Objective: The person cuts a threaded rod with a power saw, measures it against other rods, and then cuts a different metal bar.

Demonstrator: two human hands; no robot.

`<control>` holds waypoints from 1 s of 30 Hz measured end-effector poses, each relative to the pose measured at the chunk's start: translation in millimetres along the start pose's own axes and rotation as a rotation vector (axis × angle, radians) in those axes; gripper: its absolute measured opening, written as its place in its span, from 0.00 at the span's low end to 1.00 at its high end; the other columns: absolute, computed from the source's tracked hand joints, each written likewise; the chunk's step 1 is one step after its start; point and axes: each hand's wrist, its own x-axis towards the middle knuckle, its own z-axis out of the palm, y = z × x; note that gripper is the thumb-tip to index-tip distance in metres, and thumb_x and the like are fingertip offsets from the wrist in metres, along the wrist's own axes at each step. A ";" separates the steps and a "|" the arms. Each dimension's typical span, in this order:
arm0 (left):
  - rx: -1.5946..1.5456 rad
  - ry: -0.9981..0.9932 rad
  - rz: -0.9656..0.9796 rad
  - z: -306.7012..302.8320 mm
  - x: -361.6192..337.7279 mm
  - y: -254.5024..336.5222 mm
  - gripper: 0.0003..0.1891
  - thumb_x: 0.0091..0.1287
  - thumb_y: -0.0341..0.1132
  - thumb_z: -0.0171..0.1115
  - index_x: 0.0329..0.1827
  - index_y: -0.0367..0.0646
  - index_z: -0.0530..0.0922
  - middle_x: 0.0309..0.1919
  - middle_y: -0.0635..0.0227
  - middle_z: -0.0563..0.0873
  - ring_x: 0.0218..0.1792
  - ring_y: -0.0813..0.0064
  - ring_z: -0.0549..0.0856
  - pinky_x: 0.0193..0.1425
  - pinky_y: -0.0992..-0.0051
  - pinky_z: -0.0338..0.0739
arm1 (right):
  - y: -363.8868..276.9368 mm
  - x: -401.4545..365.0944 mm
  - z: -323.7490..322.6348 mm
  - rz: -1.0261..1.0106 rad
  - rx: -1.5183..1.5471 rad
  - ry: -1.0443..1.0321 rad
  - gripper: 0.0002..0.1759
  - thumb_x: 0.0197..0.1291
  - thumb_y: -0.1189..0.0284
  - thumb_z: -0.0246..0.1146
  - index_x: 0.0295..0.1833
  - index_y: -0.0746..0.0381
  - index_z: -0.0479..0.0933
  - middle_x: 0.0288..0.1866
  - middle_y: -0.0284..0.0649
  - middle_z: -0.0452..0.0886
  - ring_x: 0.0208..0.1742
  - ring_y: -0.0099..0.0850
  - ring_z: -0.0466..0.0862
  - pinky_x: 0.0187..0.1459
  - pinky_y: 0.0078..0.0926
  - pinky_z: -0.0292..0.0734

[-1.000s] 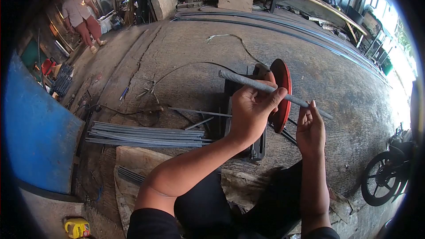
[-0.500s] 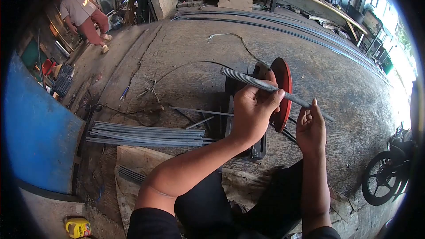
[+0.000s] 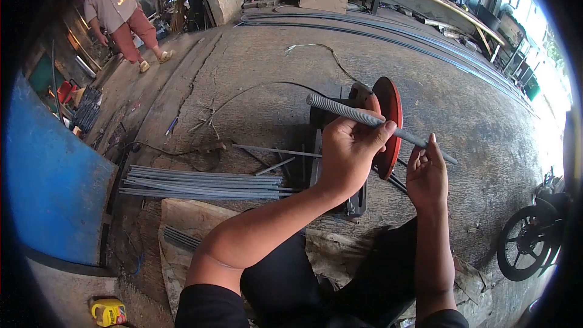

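Note:
A grey threaded rod [image 3: 340, 108] slants down to the right across the view, held in the air. My left hand [image 3: 357, 152] is closed round its middle, thumb lying along it. Close to its lower right end, my right hand [image 3: 427, 176] has the rod between thumb and fingers, with the index finger pointing up. Behind the rod stands a cut-off saw [image 3: 361, 92] with a round red guard [image 3: 388, 94]; my left hand and forearm hide much of its base. A bundle of grey rods [image 3: 200, 183] lies left of the saw.
A power cable [image 3: 261, 87] runs over the concrete floor. Long metal bars [image 3: 364, 31] lie at the back. A person [image 3: 118, 15] stands far left. There is a blue panel [image 3: 54, 176] at left, a yellow container [image 3: 109, 313] below it, and a motorcycle wheel [image 3: 523, 243] at right.
The rod's upper left end has shifted slightly right and down, with both hands still on it. The person at the far left has changed stance, their feet further apart.

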 end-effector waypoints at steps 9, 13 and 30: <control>0.079 -0.018 0.068 -1.1 -0.9 -3.4 0.07 0.65 0.32 0.65 0.36 0.36 0.78 0.27 0.65 0.86 0.27 0.85 0.82 0.31 0.83 0.76 | 2.7 3.7 -7.3 0.049 -0.022 -0.028 0.09 0.69 0.70 0.57 0.34 0.59 0.70 0.23 0.30 0.75 0.24 0.17 0.79 0.29 0.12 0.80; 0.140 -0.025 0.135 0.0 -1.8 -3.2 0.08 0.64 0.32 0.66 0.34 0.37 0.77 0.25 0.66 0.85 0.26 0.85 0.81 0.29 0.84 0.75 | 2.6 1.0 -6.5 0.053 -0.050 -0.024 0.08 0.69 0.69 0.57 0.35 0.59 0.70 0.23 0.30 0.75 0.24 0.17 0.79 0.28 0.12 0.80; 0.196 -0.047 0.228 0.9 -4.7 0.0 0.11 0.62 0.32 0.69 0.31 0.38 0.74 0.20 0.71 0.80 0.23 0.88 0.78 0.24 0.86 0.70 | 5.6 3.5 -9.0 0.133 -0.050 -0.033 0.12 0.66 0.65 0.60 0.33 0.60 0.72 0.25 0.32 0.79 0.27 0.19 0.82 0.32 0.12 0.84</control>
